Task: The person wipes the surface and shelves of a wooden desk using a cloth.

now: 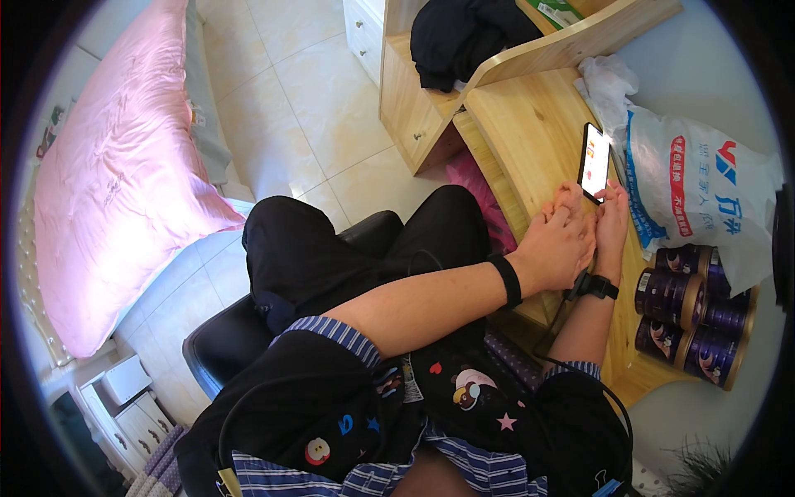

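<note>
A black-edged smartphone [594, 161] with a bright, mostly white screen is held over the wooden desk, tilted away from me. My left hand [556, 238], with a black band at its wrist, is curled at the phone's lower left corner. Next to it, my right hand [611, 217] closes on the lower right edge, its thumb by the screen. The two hands press together below the phone, so part of their grip is hidden. A black watch [598, 287] sits on my right wrist, and a black cable [617, 398] runs along that forearm.
Behind the phone, the light wood desk [530, 108] carries a white plastic bag [687, 166] with printing. Several dark purple cans [671, 296] are stacked to the right. Black cloth [464, 41] lies on the shelf. At the left is a pink quilted cushion [124, 182].
</note>
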